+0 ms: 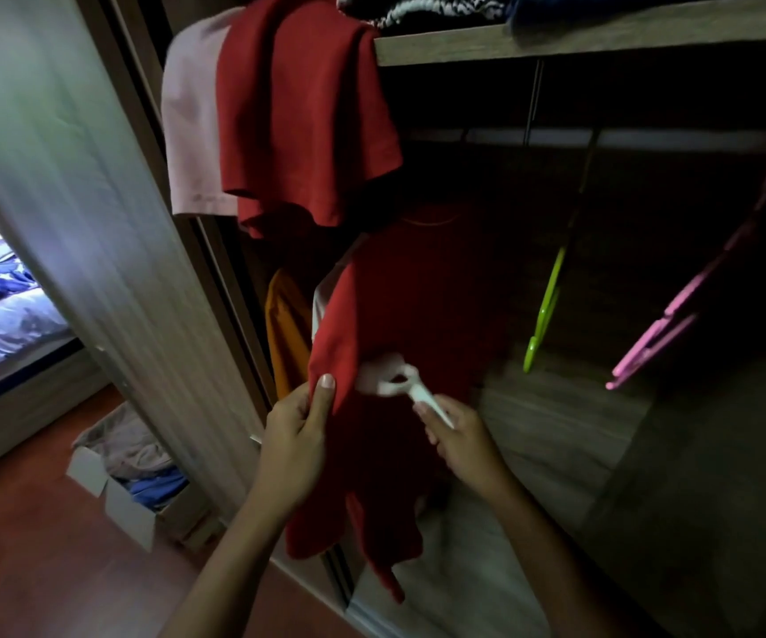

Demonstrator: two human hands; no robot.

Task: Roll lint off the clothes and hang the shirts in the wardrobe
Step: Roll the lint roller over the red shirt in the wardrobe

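Left hand (297, 446) pinches hanging red shirt (353, 324); right hand (461, 442) curls round lint roller (394, 382) handle. Draped red top (307, 122) 12 o'clock, green hanger (545, 310) 2 o'clock, box (116, 495) 8 o'clock.

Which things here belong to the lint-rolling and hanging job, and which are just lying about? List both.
In the job: hanging red shirt, pinched by the left hand; lint roller, held by the right hand; draped red shirt; green hanger; pink hangers.

Lying about: cardboard box of clothes; bed; folded textiles on the top shelf.
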